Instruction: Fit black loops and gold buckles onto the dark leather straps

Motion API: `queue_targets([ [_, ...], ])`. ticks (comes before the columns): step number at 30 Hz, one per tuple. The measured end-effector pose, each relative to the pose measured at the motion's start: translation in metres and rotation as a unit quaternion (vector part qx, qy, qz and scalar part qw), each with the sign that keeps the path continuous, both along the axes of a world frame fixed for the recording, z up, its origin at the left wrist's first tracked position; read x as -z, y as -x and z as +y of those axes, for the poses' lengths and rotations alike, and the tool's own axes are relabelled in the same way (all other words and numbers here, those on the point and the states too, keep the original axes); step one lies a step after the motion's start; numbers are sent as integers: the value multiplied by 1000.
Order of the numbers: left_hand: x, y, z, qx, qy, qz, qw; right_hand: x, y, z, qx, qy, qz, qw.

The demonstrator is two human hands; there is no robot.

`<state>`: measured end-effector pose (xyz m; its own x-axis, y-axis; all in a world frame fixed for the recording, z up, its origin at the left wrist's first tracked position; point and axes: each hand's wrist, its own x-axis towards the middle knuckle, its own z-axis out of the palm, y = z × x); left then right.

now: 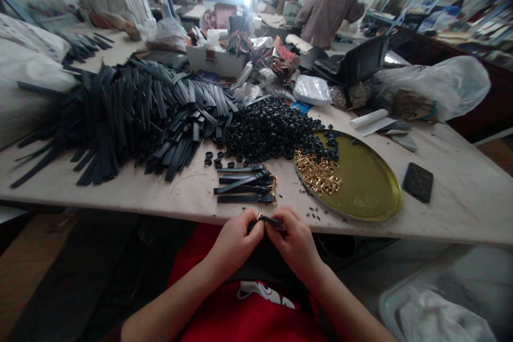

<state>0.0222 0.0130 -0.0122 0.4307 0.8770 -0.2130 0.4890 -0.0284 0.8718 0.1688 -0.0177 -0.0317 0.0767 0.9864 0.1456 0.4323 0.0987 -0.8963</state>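
My left hand and my right hand meet just off the table's front edge. Both are closed on one dark strap, with a small gold buckle between the fingertips. Just beyond them lie several finished-looking black straps with gold hardware at their right ends. Behind these is a heap of small black loops. To the right, a round yellow-green tray holds a pile of gold buckles and some black loops.
A large pile of dark straps covers the table's left side. A phone lies right of the tray. Plastic bags, a white box and scraps stand behind. One person is at the far left, another further back.
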Motion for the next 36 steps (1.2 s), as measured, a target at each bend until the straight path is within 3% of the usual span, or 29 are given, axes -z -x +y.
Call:
queue_targets([
  [3,-7,2,8,45,-6,33,998,-2,-4,8,-31,117,112,986],
  [5,-8,2,16,49,-6,41,998,-1,-5,13,-50,153,169,972],
  [9,-1,-2,33,12,36,31,999,-3,-10,25,-92,155,148,972],
  [13,5,-7,47,55,27,8,998,-7,-38,59,-186,219,134,948],
  [14,6,-8,50,53,22,12,998,-7,-47,74,-161,206,120,958],
  [16,8,-11,56,27,29,15,999,-4,-65,108,-26,103,47,993],
  [18,10,-13,61,3,45,3,999,2,-75,142,86,10,-87,992],
  [20,11,-14,63,-3,57,-17,998,11,-79,168,109,-10,-181,977],
  [23,14,-13,64,-12,66,-35,997,23,-78,186,97,-10,-203,974],
  [26,13,-11,67,-25,39,-38,998,25,-77,182,90,-7,-171,981],
  [29,9,-13,71,-49,-26,-36,998,17,-71,162,81,12,-126,989],
  [32,3,-20,73,-61,-84,-36,994,3,-53,132,37,60,24,997],
  [36,0,-22,65,-64,-137,22,988,-12,-32,94,-34,144,209,967],
])
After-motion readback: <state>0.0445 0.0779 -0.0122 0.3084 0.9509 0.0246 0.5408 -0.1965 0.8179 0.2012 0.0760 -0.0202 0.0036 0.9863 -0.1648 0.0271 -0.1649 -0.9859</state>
